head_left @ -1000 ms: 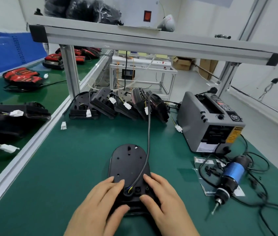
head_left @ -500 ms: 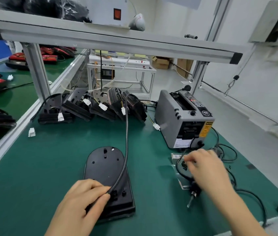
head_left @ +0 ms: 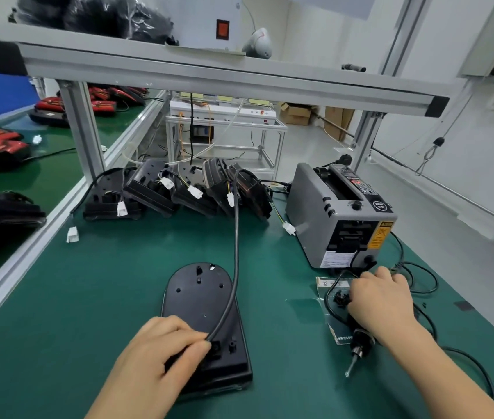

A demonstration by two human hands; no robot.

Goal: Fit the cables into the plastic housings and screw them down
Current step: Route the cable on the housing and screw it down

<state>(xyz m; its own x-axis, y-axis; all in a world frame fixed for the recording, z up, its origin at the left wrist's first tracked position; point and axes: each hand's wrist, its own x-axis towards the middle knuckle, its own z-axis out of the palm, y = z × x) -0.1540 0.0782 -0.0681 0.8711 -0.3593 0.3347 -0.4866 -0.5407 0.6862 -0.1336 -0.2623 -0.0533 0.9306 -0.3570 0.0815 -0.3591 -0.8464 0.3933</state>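
The right hand (head_left: 381,303) has come down onto the screwdriver (head_left: 360,343), which lies on the mat (head_left: 88,297) just in front of the tape dispenser (head_left: 339,216). Its fingers curl over the tool's body, and the bit pokes out under the wrist. The left hand (head_left: 161,358) pinches the cable (head_left: 236,252) at the near end of the housing (head_left: 200,303), which lies flat mid-mat.

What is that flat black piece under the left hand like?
A matte black plastic housing, rounded at the far end, squared at the near end, lying flat on the green mat. Small posts and holes dot its face. A black cable runs down its right side to the near end, where the left hand rests on it, pinching the cable.
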